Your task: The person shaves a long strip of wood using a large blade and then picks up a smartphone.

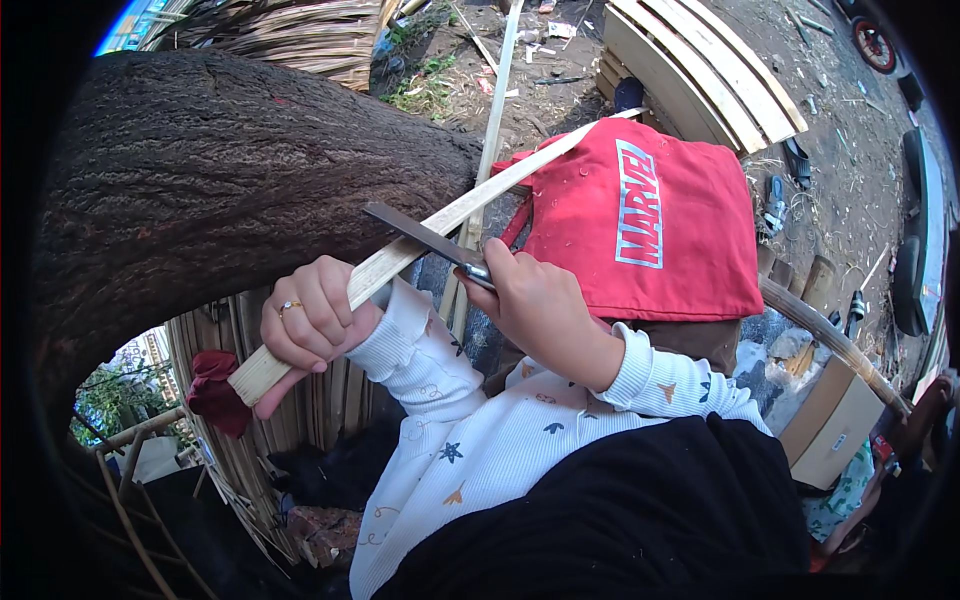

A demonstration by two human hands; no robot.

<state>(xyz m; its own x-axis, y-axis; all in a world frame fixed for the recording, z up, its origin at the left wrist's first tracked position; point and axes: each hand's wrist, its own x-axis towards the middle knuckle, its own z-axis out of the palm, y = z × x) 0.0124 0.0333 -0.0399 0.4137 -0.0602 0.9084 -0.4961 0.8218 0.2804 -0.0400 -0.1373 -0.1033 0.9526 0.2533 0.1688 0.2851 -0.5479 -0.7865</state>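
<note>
Okay so the biggest thing from where I'm standing is a thick, rough-barked tree trunk (250, 160) sprawling across the person's left side. Over at the far right there's a stack of pale planks (700, 70) sitting on the dirt, and closer in, a red cloth (690, 210) with a lettered patch is spread right in front of the person, bits of pale debris dotted on it. A cardboard box (835, 420) is off to the right. Now the good part: a long pale wooden strip (460, 210) runs at a slant, its near end down by the left hand and its far end reaching past the top edge of the red cloth. The left hand (320, 315) has its fingers wrapped snugly round the strip near that close end, thumb on the underside. The right hand (545, 315) sits a bit further along, fingers curled tight on the handle end of a dark-bladed knife (425, 238). The blade lies crosswise over the strip, tip poking out past it toward the trunk; can't tell whether it's actually biting in, tbh. Tiniest thing I can spot is a ring (290, 307) on the left hand.
</note>
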